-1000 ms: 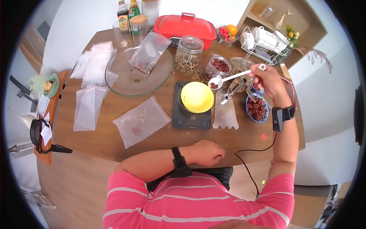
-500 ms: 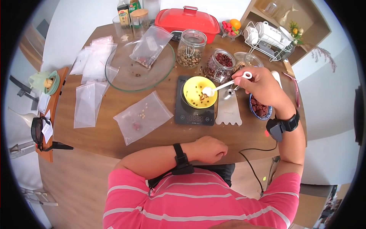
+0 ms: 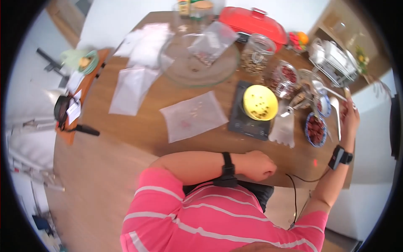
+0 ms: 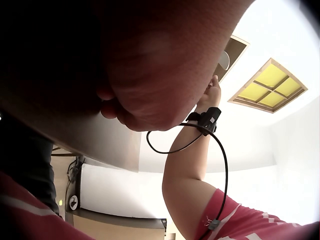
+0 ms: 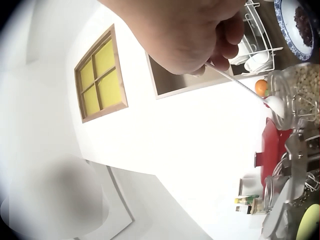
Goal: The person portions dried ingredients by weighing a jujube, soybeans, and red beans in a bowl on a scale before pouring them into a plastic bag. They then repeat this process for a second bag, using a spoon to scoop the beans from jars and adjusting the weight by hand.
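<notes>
My right hand (image 3: pixel 349 119) is at the table's right side, its fingers pinching the handle of a white measuring spoon (image 5: pixel 274 106). The spoon's head points left, above a small blue-and-white bowl (image 3: pixel 324 105). Near the table's front edge rests my left hand (image 3: pixel 257 165), fingers curled and holding nothing; it fills much of the left wrist view, in shadow. Ahead of it a yellow bowl (image 3: pixel 260 101) with dark bits inside stands on a black kitchen scale (image 3: pixel 239 111). Right of the scale lies a notched flat scraper (image 3: pixel 283 130), and beyond it a patterned bowl of red dates (image 3: pixel 315 129).
Jars of dried goods (image 3: pixel 257 54) and red beans (image 3: pixel 285 80) stand behind the bowl. A zip bag (image 3: pixel 193 115) with a few contents lies left of the scale. Farther back are a glass plate (image 3: pixel 180 77), stacked bags (image 3: pixel 134 90) and a red cooker (image 3: pixel 254 27).
My right hand tipped the spoon's contents into the yellow bowl, then carried the spoon away to the right. Dark bits now lie in that bowl. The head view has swung; my left hand stays put.
</notes>
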{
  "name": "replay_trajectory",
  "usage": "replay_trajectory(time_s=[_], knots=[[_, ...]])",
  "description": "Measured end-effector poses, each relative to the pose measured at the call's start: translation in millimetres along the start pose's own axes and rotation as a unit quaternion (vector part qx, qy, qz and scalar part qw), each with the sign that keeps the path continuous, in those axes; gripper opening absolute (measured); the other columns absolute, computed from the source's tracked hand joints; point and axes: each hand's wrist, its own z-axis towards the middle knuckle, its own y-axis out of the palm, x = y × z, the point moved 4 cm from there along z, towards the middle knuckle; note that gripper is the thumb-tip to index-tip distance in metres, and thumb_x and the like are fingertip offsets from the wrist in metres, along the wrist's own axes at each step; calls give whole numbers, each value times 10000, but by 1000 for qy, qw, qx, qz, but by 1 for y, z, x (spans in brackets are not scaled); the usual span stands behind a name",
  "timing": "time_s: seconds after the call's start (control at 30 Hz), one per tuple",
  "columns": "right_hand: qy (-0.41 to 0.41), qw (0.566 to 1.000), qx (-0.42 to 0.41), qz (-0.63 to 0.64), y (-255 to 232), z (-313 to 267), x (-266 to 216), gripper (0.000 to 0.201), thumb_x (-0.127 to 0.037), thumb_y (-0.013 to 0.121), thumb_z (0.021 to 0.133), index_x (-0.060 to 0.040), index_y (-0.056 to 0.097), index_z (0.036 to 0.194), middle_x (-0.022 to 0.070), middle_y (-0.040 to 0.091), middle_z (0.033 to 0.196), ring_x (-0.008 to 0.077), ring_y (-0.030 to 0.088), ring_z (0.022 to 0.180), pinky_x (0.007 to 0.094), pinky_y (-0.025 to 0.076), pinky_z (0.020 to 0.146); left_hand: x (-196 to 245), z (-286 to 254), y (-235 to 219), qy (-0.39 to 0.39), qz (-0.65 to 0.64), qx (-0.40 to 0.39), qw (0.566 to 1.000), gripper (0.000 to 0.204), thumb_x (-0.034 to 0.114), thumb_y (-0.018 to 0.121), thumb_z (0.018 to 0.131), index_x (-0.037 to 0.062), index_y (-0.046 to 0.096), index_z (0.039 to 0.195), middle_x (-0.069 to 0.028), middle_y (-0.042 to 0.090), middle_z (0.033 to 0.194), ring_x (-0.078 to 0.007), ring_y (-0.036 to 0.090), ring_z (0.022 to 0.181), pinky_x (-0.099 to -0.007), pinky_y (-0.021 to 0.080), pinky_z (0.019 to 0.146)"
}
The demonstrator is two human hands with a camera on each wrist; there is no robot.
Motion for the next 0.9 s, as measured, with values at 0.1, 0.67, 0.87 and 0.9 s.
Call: replay_trajectory(time_s=[0.1, 0.67, 0.87, 0.9], knots=[[17, 999, -3, -47, 24, -18, -6, 327, -354, 688, 1030, -53, 704, 1157, 19, 758, 1040, 31, 525, 687, 191, 415, 578, 0, 1, 2, 2, -12, -1, 1000, 129, 155, 607, 857, 124, 706, 933, -75, 742, 940, -339, 704, 907, -493, 550, 762], [-66, 986, -144, -49, 124, -221, 60, 140, -155, 717, 1001, -44, 697, 1084, -2, 680, 888, 56, 572, 711, 218, 465, 609, 4, 1, 0, 14, -16, -27, 999, 137, 160, 606, 874, 114, 711, 948, -98, 742, 959, -341, 713, 918, -499, 563, 784], [17, 969, -215, -123, 203, -198, 46, 421, -302, 750, 973, 7, 646, 1240, 36, 656, 914, 97, 594, 690, 255, 487, 574, 12, -2, -3, -13, 34, -27, 999, 169, 169, 608, 900, 125, 726, 1013, -114, 734, 979, -340, 717, 944, -480, 575, 803], [86, 965, -230, -89, 209, -199, 45, 435, -295, 740, 975, 19, 631, 1255, 35, 652, 922, 97, 593, 677, 257, 484, 545, 18, -5, -5, -8, 43, -25, 999, 170, 174, 611, 906, 132, 729, 1020, -108, 733, 974, -338, 718, 938, -474, 576, 799]])
